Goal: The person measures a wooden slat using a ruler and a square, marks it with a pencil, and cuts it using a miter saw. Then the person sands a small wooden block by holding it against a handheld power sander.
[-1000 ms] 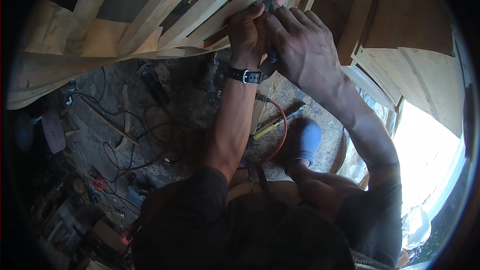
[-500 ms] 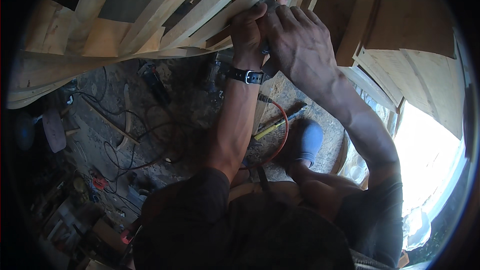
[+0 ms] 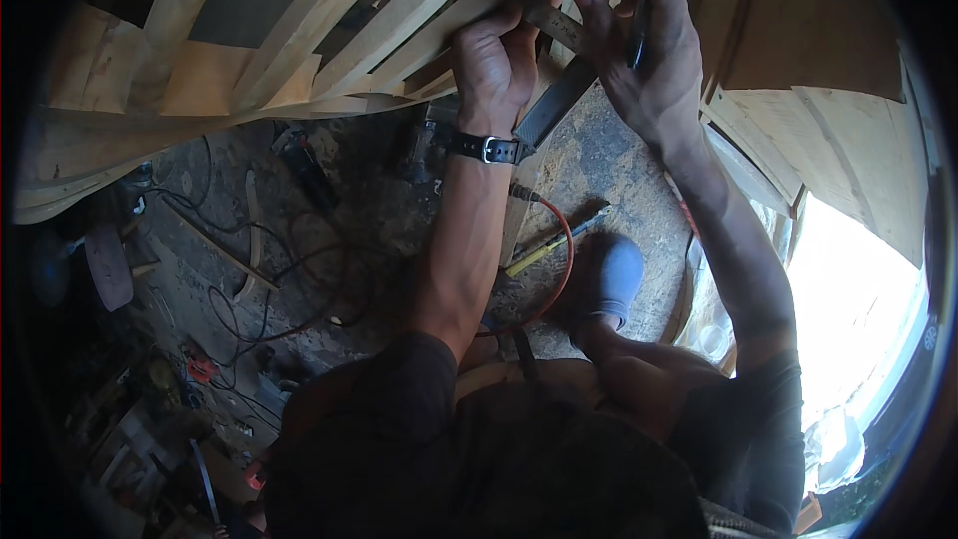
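My left hand (image 3: 492, 70), with a black-strapped watch on its wrist, is raised against the slatted wooden frame (image 3: 394, 25). Its fingers close on the end of what looks like an L-shaped try square (image 3: 561, 100). One arm of it is a short marked metal strip; the other is dark, flat and slants down beside my wrist. To the right, my right hand (image 3: 659, 60) is raised with bent fingers. A slim dark pen-like marker (image 3: 639, 32) sits between its thumb and fingers. The fingertips of my left hand partly hide behind the square and a wooden upright.
Wooden panels (image 3: 813, 35) stand at the right, beside a bright opening. On the floor lie a yellow-handled tool (image 3: 544, 258), an orange cable (image 3: 567, 284), dark tangled cords (image 3: 235, 314) and a dark power tool (image 3: 307, 170). My blue shoe (image 3: 614, 274) rests nearby.
My right hand has lifted away from my left hand, up and to the right, uncovering the square and the pen-like marker. A pale thin strip now shows at the lower left.
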A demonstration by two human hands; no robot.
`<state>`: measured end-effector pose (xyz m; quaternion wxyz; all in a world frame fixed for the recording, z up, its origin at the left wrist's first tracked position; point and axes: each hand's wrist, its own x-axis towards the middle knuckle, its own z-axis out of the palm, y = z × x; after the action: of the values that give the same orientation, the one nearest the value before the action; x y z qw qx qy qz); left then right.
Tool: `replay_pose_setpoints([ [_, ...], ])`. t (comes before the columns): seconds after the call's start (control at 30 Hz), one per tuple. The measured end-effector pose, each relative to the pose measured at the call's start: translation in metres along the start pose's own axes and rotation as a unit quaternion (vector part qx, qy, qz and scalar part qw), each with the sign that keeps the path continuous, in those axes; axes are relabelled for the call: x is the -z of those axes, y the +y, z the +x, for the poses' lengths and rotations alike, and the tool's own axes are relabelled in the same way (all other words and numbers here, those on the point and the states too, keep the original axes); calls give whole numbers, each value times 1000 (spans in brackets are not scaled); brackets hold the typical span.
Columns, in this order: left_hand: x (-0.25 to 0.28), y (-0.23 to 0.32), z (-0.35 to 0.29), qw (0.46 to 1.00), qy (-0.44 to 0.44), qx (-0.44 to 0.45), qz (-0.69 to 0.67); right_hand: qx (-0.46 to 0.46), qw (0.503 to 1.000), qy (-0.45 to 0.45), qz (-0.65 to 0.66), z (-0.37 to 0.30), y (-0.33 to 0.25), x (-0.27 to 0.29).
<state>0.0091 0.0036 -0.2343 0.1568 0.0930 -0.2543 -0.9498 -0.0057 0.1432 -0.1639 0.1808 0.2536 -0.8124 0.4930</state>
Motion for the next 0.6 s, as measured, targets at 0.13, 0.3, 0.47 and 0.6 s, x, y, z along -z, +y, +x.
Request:
replay_pose_setpoints([
  [0.13,4,5,0,1000,-11,23,-13,16,1000,1,2,8,-5,-8],
  [0.3,10,2,4,1000,-2,19,-5,-55,992,-96,-52,-18,1,-14],
  [0.47,6,2,2,999,-11,36,14,-161,973,-162,-27,-12,2,-12],
  [0.6,11,6,4,999,-22,48,-14,-197,967,-156,-34,-12,-2,-9],
])
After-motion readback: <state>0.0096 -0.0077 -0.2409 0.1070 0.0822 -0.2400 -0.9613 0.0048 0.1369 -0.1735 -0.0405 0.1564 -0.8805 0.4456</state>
